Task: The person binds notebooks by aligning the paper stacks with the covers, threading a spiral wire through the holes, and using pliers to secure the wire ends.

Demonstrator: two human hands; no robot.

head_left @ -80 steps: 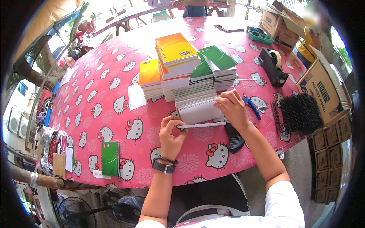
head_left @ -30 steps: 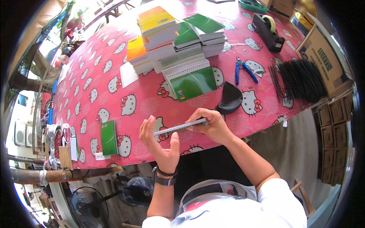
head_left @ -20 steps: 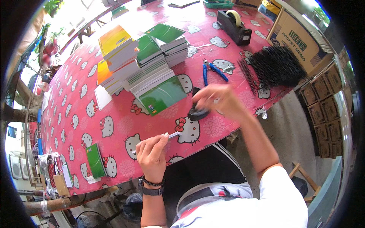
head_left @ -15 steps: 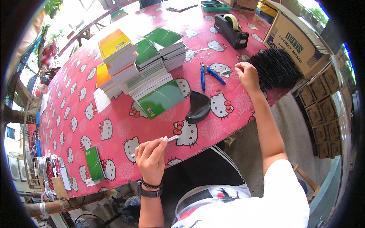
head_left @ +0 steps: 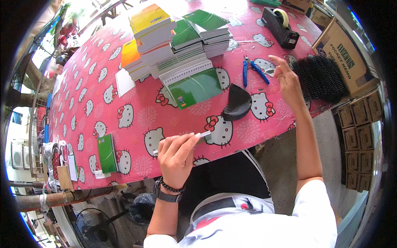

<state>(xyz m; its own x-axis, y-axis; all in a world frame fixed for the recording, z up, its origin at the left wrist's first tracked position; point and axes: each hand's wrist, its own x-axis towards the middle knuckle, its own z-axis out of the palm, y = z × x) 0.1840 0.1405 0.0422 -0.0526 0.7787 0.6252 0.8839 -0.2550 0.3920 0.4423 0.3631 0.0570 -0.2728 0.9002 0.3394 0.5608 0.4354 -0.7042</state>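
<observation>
My left hand (head_left: 175,159) grips a thin, pale-edged notebook (head_left: 205,135) seen nearly edge-on above the table's near edge; the fingers hide most of it. My right hand (head_left: 287,80) is open, index finger stretched out and the others partly curled. It hovers between blue-handled cutters (head_left: 255,73) and a heap of black spiral binding coils (head_left: 322,78). A black curved tray (head_left: 237,102) lies nearer me. Left of it, a green-covered notebook (head_left: 196,89) rests in front of stacked green notebooks (head_left: 206,20) and yellow ones (head_left: 151,20).
The pink patterned tablecloth (head_left: 140,111) covers the table. A single green notebook (head_left: 107,153) lies at its near left. At the back right stand a black tape dispenser (head_left: 281,29) and a cardboard box (head_left: 347,58). Brown cartons (head_left: 359,140) are stacked beyond the right edge.
The view has shifted, so the table's things appear farther right and higher. My right hand has come a little closer to the cutters, its fingers more extended. My left hand still holds the notebook.
</observation>
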